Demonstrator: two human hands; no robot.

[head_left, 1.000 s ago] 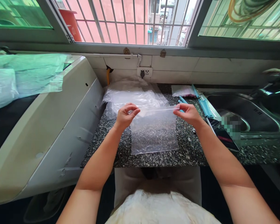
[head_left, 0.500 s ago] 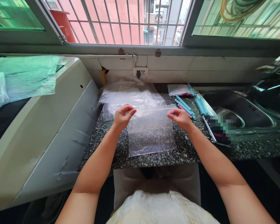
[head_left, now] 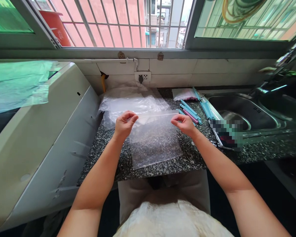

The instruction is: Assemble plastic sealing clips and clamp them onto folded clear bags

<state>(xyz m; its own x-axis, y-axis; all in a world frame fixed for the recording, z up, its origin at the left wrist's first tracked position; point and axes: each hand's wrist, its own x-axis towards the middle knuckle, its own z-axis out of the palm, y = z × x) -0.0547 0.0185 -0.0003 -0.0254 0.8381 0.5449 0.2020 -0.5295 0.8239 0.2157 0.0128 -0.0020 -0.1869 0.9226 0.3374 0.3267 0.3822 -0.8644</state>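
Observation:
A clear plastic zip bag (head_left: 154, 141) lies flat on the speckled granite counter (head_left: 194, 158) in front of me. My left hand (head_left: 123, 124) pinches the bag's top left corner. At the top right corner, my right hand (head_left: 185, 124) pinches the same upper edge. Behind the bag sits a crumpled pile of clear plastic bags (head_left: 130, 102).
Several blue and pink sealing clips (head_left: 191, 112) lie right of the bag, beside a small bag of pink ones (head_left: 184, 94). A steel sink (head_left: 244, 110) is at right, with a phone (head_left: 224, 135) on its edge. A white appliance (head_left: 39, 138) stands at left.
My right hand has slid left along the bag's top edge, closer to the left hand. The view has shifted so everything sits further left.

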